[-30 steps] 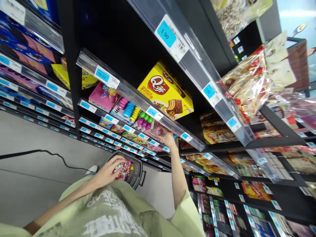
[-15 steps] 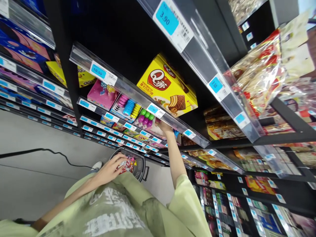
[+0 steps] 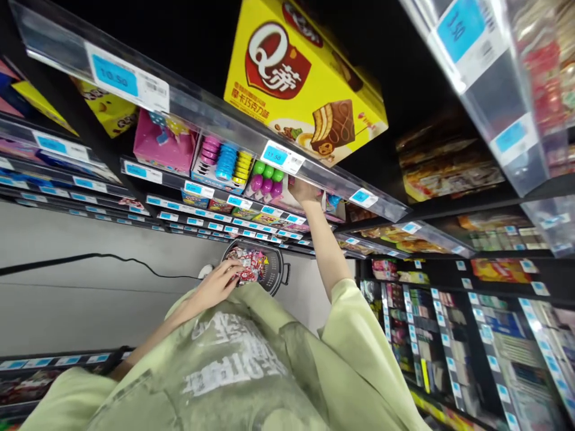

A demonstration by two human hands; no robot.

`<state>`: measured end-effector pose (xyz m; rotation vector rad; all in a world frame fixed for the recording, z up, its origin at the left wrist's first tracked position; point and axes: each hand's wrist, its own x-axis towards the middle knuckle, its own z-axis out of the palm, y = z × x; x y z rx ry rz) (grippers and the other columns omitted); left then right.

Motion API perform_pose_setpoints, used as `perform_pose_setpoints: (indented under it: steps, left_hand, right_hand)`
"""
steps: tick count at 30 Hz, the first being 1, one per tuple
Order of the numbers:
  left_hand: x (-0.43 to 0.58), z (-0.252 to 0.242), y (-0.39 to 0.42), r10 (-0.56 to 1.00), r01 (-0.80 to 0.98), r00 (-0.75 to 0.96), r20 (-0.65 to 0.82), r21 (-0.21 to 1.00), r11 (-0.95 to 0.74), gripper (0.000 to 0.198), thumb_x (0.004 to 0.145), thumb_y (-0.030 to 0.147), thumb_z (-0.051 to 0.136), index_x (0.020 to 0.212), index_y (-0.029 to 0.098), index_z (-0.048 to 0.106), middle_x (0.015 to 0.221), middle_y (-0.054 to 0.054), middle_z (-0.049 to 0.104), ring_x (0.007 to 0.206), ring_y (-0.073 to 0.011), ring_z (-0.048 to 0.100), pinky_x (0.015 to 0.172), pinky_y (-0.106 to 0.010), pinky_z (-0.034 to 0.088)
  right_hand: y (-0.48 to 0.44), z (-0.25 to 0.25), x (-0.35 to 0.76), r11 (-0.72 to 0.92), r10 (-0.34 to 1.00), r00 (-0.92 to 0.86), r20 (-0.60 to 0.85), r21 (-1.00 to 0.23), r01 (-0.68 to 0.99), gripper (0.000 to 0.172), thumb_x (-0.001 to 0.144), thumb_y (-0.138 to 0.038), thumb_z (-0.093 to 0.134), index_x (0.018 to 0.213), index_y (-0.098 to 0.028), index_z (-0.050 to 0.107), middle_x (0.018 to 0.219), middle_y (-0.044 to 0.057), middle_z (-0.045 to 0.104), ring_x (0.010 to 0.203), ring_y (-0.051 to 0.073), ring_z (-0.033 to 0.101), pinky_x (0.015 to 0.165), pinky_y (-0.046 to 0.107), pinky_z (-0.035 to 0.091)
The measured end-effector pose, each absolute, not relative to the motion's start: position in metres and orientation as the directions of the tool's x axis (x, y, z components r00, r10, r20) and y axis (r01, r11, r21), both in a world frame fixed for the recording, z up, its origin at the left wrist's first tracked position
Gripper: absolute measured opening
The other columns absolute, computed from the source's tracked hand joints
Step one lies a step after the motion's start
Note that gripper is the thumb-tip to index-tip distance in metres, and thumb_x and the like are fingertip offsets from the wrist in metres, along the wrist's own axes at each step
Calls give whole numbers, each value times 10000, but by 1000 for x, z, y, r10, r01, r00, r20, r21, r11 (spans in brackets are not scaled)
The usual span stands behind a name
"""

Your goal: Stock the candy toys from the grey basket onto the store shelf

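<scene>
My right hand (image 3: 305, 190) reaches into a shelf under a clear price rail, at an open box beside the green and purple round-topped items (image 3: 266, 181). Its fingertips are hidden in there, so whether they hold anything does not show. Lower down, my left hand (image 3: 218, 282) lies with fingers stretched out, near my shirt and the rim of a dark basket (image 3: 275, 272). Several wrapped candies (image 3: 252, 264) in red, white and pink packaging lie in that basket.
A yellow box of chocolate cakes (image 3: 300, 90) stands on the shelf above my right hand. The clear rail (image 3: 193, 126) with price tags crosses over my wrist. A pink box (image 3: 164, 146) sits to the left. A black cord (image 3: 112, 256) runs across at left.
My view has shifted, so the yellow box and rail look larger and higher. My right hand stays in the shelf, and my left stays by the basket.
</scene>
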<state>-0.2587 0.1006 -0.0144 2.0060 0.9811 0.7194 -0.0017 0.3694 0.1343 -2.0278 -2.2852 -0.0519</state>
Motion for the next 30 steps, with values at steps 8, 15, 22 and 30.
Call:
perform_pose_setpoints:
  steps: [8, 15, 22, 30]
  left_hand:
    - [-260, -35, 112, 685, 460, 727, 42, 712, -531, 339, 1021, 235, 392, 1269, 242, 623, 1244, -91, 633, 1160, -242, 592, 974, -374, 518]
    - [-262, -62, 120, 582, 463, 810, -73, 689, -558, 211, 978, 206, 464, 1013, 235, 669, 1060, -84, 665, 1058, -242, 609, 945, -360, 469]
    - [-226, -65, 150, 360, 350, 924, -125, 655, -670, 191, 986, 233, 464, 944, 236, 651, 1028, -69, 654, 999, -232, 589, 912, -352, 458]
    - [-149, -36, 169, 103, 214, 971, -215, 592, -777, 257, 1016, 239, 403, 978, 226, 656, 1059, -77, 658, 1025, -237, 563, 940, -379, 459]
  right_hand:
    - [272, 90, 21, 93, 955, -1, 298, -297, 950, 325, 1017, -367, 473, 1225, -184, 644, 1334, 144, 631, 1333, 303, 522, 1162, 523, 371]
    - [121, -13, 59, -40, 983, 126, 132, -516, 855, 301, 1012, -348, 454, 1133, -234, 705, 1106, 113, 730, 1091, 259, 646, 1036, 471, 460]
    - [46, -76, 70, -361, 929, 331, -163, -585, 726, 375, 970, -287, 510, 1305, -177, 635, 847, 52, 719, 950, 226, 671, 986, 383, 505]
    - [6, -121, 97, -513, 853, 433, -290, -612, 602, 392, 924, -195, 536, 1303, -172, 634, 1304, 129, 671, 1238, 252, 567, 1111, 401, 433]
